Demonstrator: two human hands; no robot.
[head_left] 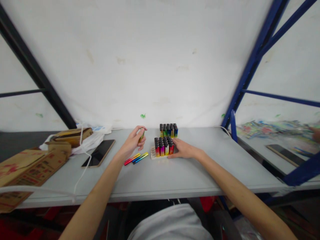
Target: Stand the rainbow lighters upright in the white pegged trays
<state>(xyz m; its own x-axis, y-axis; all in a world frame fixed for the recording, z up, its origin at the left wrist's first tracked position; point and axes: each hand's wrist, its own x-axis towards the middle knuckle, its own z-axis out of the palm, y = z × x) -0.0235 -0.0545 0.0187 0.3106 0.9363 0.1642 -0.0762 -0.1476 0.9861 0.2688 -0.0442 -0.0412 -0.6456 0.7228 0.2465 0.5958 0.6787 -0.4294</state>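
My left hand (135, 140) is raised over the table with its fingers closed round a lighter (141, 135), thumb near the top end. Two shiny tubes, one red-yellow (131, 159) and one blue-yellow (140, 158), lie below that hand. My right hand (183, 149) rests against the right side of a block of colourful black-topped lighters (163, 146), fingers and thumb around its edge. These lighters stand upright in a pale tray (153, 154), whose left column of holes shows bare. Behind them stands a second block of lighters (168, 130), close to the wall.
A phone (101, 153) lies at left with a white cable (82, 173) across it, beside opened cardboard boxes (32, 163) and white plastic bags. Blue metal posts (246, 76) rise at right. Beyond them are another phone (285, 155), plastic packets and another person's blurred hand (315, 134).
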